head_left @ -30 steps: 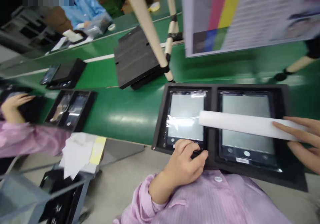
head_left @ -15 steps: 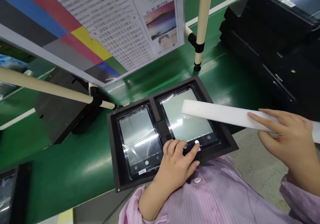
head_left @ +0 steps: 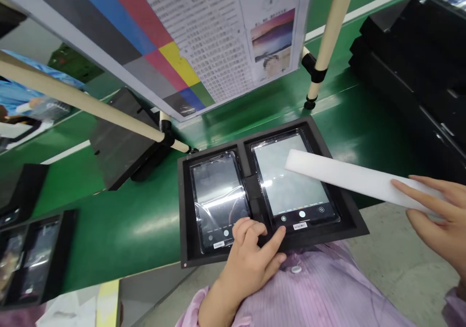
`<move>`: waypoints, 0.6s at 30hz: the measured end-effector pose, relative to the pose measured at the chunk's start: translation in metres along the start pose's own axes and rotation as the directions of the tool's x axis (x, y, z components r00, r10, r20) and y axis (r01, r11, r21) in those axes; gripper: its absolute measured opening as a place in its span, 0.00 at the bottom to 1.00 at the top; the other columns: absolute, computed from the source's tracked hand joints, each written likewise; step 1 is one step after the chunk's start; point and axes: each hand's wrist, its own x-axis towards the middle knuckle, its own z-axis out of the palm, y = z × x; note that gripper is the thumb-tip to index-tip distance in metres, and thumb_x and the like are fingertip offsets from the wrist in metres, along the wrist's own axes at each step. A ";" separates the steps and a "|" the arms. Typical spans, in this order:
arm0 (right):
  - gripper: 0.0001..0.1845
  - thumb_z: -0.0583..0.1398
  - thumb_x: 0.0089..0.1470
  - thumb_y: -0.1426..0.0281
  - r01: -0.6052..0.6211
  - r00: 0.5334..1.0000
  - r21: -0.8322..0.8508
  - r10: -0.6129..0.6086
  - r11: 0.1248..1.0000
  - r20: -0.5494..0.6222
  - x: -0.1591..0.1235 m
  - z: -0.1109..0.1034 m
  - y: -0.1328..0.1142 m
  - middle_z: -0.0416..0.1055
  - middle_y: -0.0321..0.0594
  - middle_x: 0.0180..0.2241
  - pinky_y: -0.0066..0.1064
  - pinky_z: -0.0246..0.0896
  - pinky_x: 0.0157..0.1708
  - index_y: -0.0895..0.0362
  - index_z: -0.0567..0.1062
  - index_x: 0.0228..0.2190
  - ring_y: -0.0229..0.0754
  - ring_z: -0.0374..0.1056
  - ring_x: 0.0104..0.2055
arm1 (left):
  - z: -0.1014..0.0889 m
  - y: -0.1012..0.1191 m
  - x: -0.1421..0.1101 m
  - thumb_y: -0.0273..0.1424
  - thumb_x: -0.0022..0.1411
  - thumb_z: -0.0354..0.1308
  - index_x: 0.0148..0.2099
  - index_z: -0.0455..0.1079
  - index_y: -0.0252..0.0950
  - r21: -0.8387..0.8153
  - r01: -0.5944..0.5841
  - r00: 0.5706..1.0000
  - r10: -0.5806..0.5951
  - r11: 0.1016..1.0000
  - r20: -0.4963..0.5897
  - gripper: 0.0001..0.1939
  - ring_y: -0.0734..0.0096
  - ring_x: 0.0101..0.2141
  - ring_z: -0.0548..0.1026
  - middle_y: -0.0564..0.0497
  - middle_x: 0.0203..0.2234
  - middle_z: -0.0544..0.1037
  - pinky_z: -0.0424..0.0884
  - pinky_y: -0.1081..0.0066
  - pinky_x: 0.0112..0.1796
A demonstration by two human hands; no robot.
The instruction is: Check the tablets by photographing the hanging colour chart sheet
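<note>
- Nearest the camera, the left hand (head_left: 251, 256) rests loosely curled on the near rim of the black tray (head_left: 349, 220), fingertips between the two tablets; it grips nothing, and its placement looks meant to steady the tray.
- The right hand (head_left: 437, 215) holds the white foam strip (head_left: 345, 176) by its right end, fingers spread flat along the top, thumb hidden. The strip slants over the right tablet's (head_left: 291, 186) upper corner, apparently held clear of the glass.
- The tray lies on the green conveyor belt (head_left: 127, 225), its near edge overhanging toward the person. The left tablet (head_left: 218, 196), wrapped in clear film, and the right tablet both show lit camera screens.
- Behind the tray, a colour test chart (head_left: 204, 30) hangs on cream poles (head_left: 327, 40), facing the tablets and crowding the space above them.
- Stacked black trays (head_left: 411, 60) sit far right; another tray (head_left: 29, 254) lies far left.
</note>
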 end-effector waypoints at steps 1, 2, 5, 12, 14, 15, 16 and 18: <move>0.14 0.53 0.59 0.71 0.006 1.000 -0.002 -0.006 1.000 -0.004 0.000 -0.001 -0.001 0.74 0.46 0.42 0.42 0.61 0.36 0.50 0.72 0.45 0.52 0.72 0.37 | -0.002 -0.002 -0.005 0.33 0.72 0.47 0.51 0.73 0.35 0.003 0.014 1.000 -0.014 1.000 -0.002 0.15 0.63 0.41 0.63 0.47 0.37 0.63 0.64 0.57 0.49; 0.14 0.54 0.59 0.71 0.014 1.000 -0.004 -0.014 1.000 -0.002 0.001 -0.002 -0.003 0.74 0.46 0.42 0.42 0.61 0.36 0.50 0.72 0.45 0.52 0.72 0.37 | -0.003 -0.003 -0.010 0.32 0.71 0.47 0.51 0.73 0.35 0.006 0.029 1.000 -0.029 1.000 -0.003 0.15 0.63 0.40 0.64 0.47 0.37 0.63 0.64 0.56 0.49; 0.15 0.54 0.58 0.72 0.004 1.000 0.000 -0.004 1.000 0.031 0.001 -0.004 -0.007 0.73 0.47 0.43 0.43 0.62 0.37 0.50 0.72 0.46 0.53 0.72 0.38 | -0.004 -0.009 -0.026 0.31 0.71 0.48 0.51 0.73 0.34 0.023 0.074 0.997 -0.074 0.997 -0.003 0.15 0.62 0.40 0.64 0.47 0.37 0.64 0.65 0.57 0.47; 0.11 0.53 0.61 0.67 -0.026 0.998 -0.016 0.027 1.000 0.062 0.004 -0.002 -0.006 0.75 0.44 0.41 0.40 0.64 0.32 0.49 0.73 0.42 0.50 0.74 0.36 | -0.010 -0.020 -0.058 0.29 0.68 0.51 0.51 0.74 0.37 0.083 0.188 0.982 -0.188 0.979 -0.015 0.14 0.60 0.42 0.65 0.46 0.37 0.65 0.65 0.57 0.47; 0.11 0.53 0.61 0.68 0.007 0.999 -0.021 -0.006 1.000 0.052 0.005 -0.003 -0.005 0.75 0.44 0.40 0.38 0.64 0.29 0.50 0.73 0.42 0.49 0.74 0.34 | -0.013 -0.023 -0.063 0.29 0.68 0.51 0.51 0.74 0.37 0.107 0.197 0.980 -0.196 0.975 -0.018 0.14 0.60 0.42 0.65 0.46 0.37 0.65 0.65 0.58 0.46; 0.11 0.53 0.61 0.70 0.034 0.998 -0.017 -0.033 0.999 0.044 0.004 -0.004 -0.004 0.75 0.44 0.41 0.37 0.64 0.28 0.51 0.72 0.43 0.48 0.73 0.33 | -0.014 -0.024 -0.065 0.29 0.68 0.51 0.51 0.74 0.37 0.115 0.204 0.979 -0.203 0.972 -0.021 0.14 0.61 0.42 0.65 0.46 0.37 0.65 0.65 0.59 0.46; 0.11 0.54 0.61 0.71 0.054 0.997 -0.013 -0.053 0.998 0.047 0.002 -0.005 -0.003 0.75 0.45 0.41 0.36 0.64 0.28 0.51 0.72 0.44 0.47 0.73 0.33 | -0.015 -0.026 -0.067 0.29 0.67 0.52 0.51 0.74 0.38 0.120 0.214 0.977 -0.213 0.969 -0.023 0.14 0.61 0.42 0.65 0.47 0.37 0.65 0.65 0.59 0.46; 0.14 0.54 0.61 0.70 0.007 0.995 -0.005 -0.006 1.000 0.098 -0.005 -0.006 -0.001 0.74 0.45 0.44 0.35 0.66 0.28 0.50 0.71 0.47 0.47 0.73 0.35 | -0.015 -0.028 -0.071 0.29 0.67 0.53 0.52 0.75 0.39 0.118 0.245 0.970 -0.243 0.962 -0.029 0.14 0.61 0.42 0.65 0.47 0.37 0.65 0.65 0.59 0.45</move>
